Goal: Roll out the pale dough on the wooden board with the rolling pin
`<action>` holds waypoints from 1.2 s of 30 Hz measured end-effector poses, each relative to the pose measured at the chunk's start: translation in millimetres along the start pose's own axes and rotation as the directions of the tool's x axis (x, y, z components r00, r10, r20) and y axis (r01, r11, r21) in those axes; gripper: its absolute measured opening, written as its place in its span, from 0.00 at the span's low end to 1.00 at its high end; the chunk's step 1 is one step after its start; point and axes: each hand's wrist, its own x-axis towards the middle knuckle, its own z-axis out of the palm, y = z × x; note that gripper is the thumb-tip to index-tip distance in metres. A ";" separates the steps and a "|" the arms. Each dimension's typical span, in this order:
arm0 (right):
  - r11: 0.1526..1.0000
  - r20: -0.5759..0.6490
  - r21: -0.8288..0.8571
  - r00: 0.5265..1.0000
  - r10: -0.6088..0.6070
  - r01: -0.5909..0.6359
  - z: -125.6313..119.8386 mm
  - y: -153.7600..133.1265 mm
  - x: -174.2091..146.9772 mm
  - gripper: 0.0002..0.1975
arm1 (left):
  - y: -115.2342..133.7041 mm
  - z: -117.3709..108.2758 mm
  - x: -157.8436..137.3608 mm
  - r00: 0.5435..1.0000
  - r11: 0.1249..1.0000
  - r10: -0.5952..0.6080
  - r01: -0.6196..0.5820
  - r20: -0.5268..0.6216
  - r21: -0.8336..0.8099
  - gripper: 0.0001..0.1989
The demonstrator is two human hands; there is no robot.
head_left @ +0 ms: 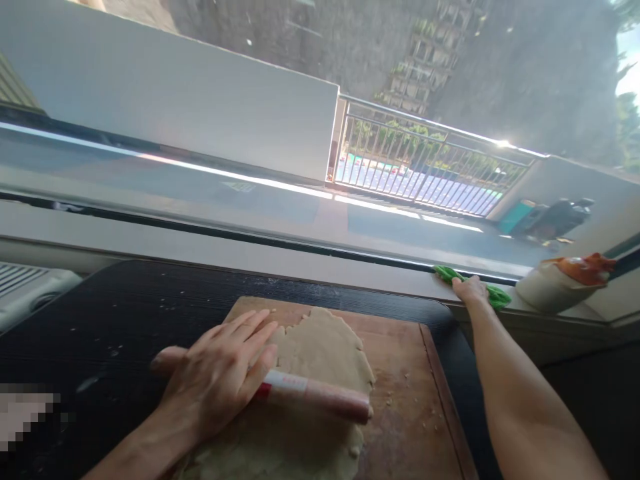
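Note:
My left hand (pixel 223 360) lies across a wooden rolling pin (pixel 335 399), palm down with its fingers stretched out. The pin has a white and red label partly under my thumb, and its left handle shows past my wrist. Beneath it a flat, ragged-edged sheet of pale dough (pixel 323 343) spreads over a wooden board (pixel 400 347). My right hand (pixel 470 289) reaches far out to the windowsill, where its fingers close on a bunched green cloth (pixel 497 297). Part of that cloth is hidden by the hand.
A black table (pixel 145 300) bears the board, with white smudges and crumbs on it. On the pale windowsill (pixel 300 257), a light pot with an orange-brown top (pixel 555 287) stands right of the cloth. A white slatted appliance (pixel 30 287) is at the left. The window glass rises behind.

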 end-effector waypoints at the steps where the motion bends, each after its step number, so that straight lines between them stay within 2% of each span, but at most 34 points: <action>1: 0.999 0.001 -0.001 0.999 0.032 -0.032 3.8 2.4 5.1 0.21 | 0.2 -0.3 0.9 1.000 1.000 -0.001 0.001 0.002 -0.007 0.23; 4: 1.000 0.032 0.010 0.999 0.020 -0.021 16.7 0.1 6.8 0.18 | 1.4 -1.3 3.4 1.000 1.000 -0.006 0.007 0.012 -0.022 0.23; 6: 0.995 0.106 0.068 0.991 -0.084 0.077 21.2 -9.8 -2.2 0.12 | 1.7 -1.8 4.3 1.000 1.000 -0.007 0.007 0.019 -0.024 0.23; 8: 0.967 0.205 0.168 0.953 -0.223 0.190 17.3 -25.2 -20.1 0.08 | 0.5 -2.8 3.9 1.000 0.999 -0.001 0.002 0.017 -0.033 0.23; 11: 0.856 0.330 0.440 0.837 -0.436 0.272 -4.5 -53.7 -69.1 0.15 | -3.2 -6.9 -1.1 0.998 0.995 0.058 -0.058 -0.004 -0.085 0.26; 13: 0.631 0.379 0.755 0.668 -0.641 0.178 -21.4 -72.9 -116.7 0.19 | -5.4 -11.4 -7.9 0.989 0.980 0.147 -0.145 -0.001 -0.139 0.30; 14: 0.556 0.373 0.820 0.612 -0.698 0.134 -27.6 -81.9 -143.0 0.19 | -5.9 -13.9 -11.9 0.981 0.968 0.193 -0.189 0.011 -0.164 0.30; 15: 0.523 0.377 0.845 0.568 -0.731 0.113 -31.5 -89.9 -169.2 0.19 | -5.9 -16.4 -16.1 0.972 0.957 0.232 -0.225 0.020 -0.184 0.30; 17: 0.553 0.425 0.819 0.487 -0.763 0.151 -32.7 -102.7 -216.6 0.19 | -4.5 -22.0 -24.0 0.961 0.941 0.276 -0.265 0.023 -0.209 0.26; 19: 0.612 0.404 0.679 0.490 -0.772 0.405 -29.9 -110.6 -251.4 0.15 | -2.4 -28.9 -31.5 0.957 0.933 0.291 -0.279 0.021 -0.229 0.21; 20: 0.619 0.372 0.576 0.503 -0.780 0.534 -28.9 -113.0 -263.7 0.17 | -1.7 -33.1 -35.7 0.957 0.930 0.289 -0.278 0.015 -0.240 0.19; 21: 0.603 0.328 0.471 0.507 -0.797 0.643 -28.7 -114.5 -273.1 0.22 | -1.6 -37.5 -40.7 0.959 0.929 0.285 -0.272 0.013 -0.251 0.17; 22: 0.568 0.288 0.390 0.491 -0.823 0.725 -29.2 -115.3 -280.5 0.28 | -2.0 -42.0 -46.7 0.962 0.929 0.274 -0.262 0.009 -0.262 0.16; 23: 0.518 0.262 0.342 0.450 -0.854 0.784 -29.6 -115.9 -286.6 0.31 | -3.1 -46.1 -53.6 0.966 0.930 0.258 -0.248 0.001 -0.273 0.15; 25: 0.406 0.239 0.313 0.342 -0.909 0.859 -27.9 -116.8 -296.3 0.27 | -6.3 -51.9 -69.7 0.974 0.928 0.227 -0.219 -0.008 -0.301 0.15; 26: 0.370 0.229 0.310 0.308 -0.923 0.876 -25.0 -117.7 -300.3 0.23 | -8.1 -53.3 -78.0 0.975 0.924 0.221 -0.210 -0.002 -0.321 0.16; 27: 0.359 0.220 0.309 0.301 -0.928 0.881 -20.9 -119.1 -303.7 0.18 | -9.8 -53.7 -85.9 0.975 0.918 0.220 -0.203 0.011 -0.342 0.17; 28: 0.368 0.214 0.314 0.312 -0.926 0.875 -16.0 -121.1 -306.4 0.15 | -11.1 -53.3 -93.0 0.973 0.909 0.228 -0.202 0.028 -0.364 0.19; 33: 0.476 0.155 0.361 0.452 -0.878 0.802 2.8 -137.6 -318.1 0.10 | -11.8 -48.6 -111.1 0.965 0.885 0.256 -0.206 0.065 -0.418 0.26; 35: 0.498 0.138 0.302 0.479 -0.867 0.813 4.3 -143.5 -325.5 0.09 | -10.5 -48.3 -112.3 0.967 0.880 0.249 -0.203 0.053 -0.429 0.26; 36: 0.501 0.155 0.259 0.476 -0.866 0.826 4.0 -146.2 -329.1 0.08 | -9.9 -48.6 -112.5 0.968 0.879 0.246 -0.201 0.049 -0.433 0.26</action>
